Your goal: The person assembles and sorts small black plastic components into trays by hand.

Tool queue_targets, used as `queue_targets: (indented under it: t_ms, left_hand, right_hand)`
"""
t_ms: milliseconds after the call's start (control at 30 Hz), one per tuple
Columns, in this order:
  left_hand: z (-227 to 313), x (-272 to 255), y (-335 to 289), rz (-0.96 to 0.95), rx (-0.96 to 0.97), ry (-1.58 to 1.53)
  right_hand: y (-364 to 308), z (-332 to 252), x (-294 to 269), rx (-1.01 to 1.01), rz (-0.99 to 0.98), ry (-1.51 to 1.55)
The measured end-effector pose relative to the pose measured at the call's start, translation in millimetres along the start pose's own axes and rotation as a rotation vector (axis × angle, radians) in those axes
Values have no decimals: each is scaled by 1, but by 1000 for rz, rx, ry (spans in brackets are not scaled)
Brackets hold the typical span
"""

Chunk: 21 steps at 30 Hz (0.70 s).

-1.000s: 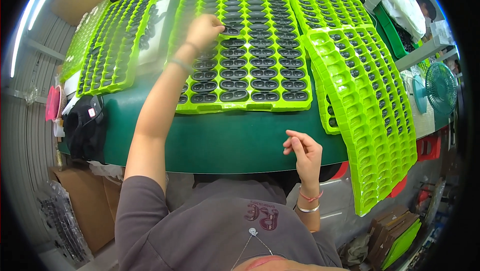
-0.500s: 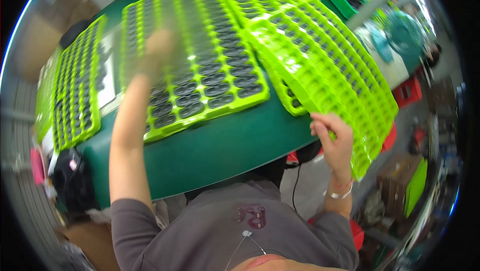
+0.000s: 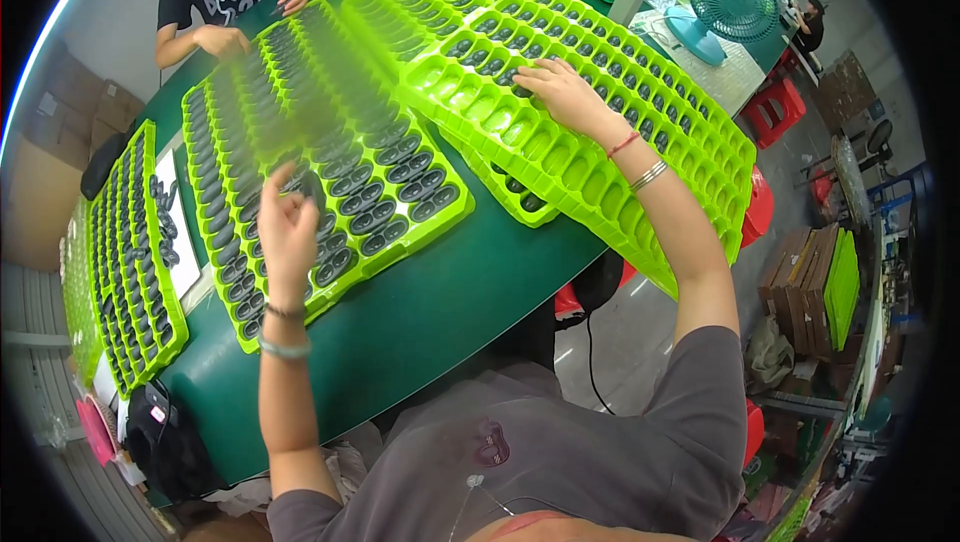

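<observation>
Lime-green compartment trays (image 3: 330, 152) cover the green bench (image 3: 440, 292); left hand (image 3: 285, 227) pinches a dark oval part (image 3: 312, 185), right hand (image 3: 565, 92) rests fingers spread on the stacked tray (image 3: 600, 132).

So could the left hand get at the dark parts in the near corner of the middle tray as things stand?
Probably yes. The left hand is raised just above the middle tray, and nothing lies between it and the dark parts there. The right hand is off on the right-hand tray.
</observation>
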State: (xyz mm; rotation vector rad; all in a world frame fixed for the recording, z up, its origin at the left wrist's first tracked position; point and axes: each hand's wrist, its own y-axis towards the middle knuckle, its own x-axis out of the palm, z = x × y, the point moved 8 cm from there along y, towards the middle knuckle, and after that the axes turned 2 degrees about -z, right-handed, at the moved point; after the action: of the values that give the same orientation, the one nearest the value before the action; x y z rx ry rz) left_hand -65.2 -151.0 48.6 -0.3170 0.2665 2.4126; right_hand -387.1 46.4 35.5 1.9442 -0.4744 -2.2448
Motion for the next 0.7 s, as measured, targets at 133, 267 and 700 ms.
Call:
queue_targets:
  t_ms: [133,267,700]
  left_hand:
    - [-7,19,-47,-61,-165,-223]
    - [-18,38,-60,-15,-199,-508]
    - [-31,70,-76,-162,-337,-620]
  right_hand:
    - [8,-12,-14,-97,-27,-42]
    - [14,-12,-11,-83,-31,31]
    - [6,30,-32,431,166,924]
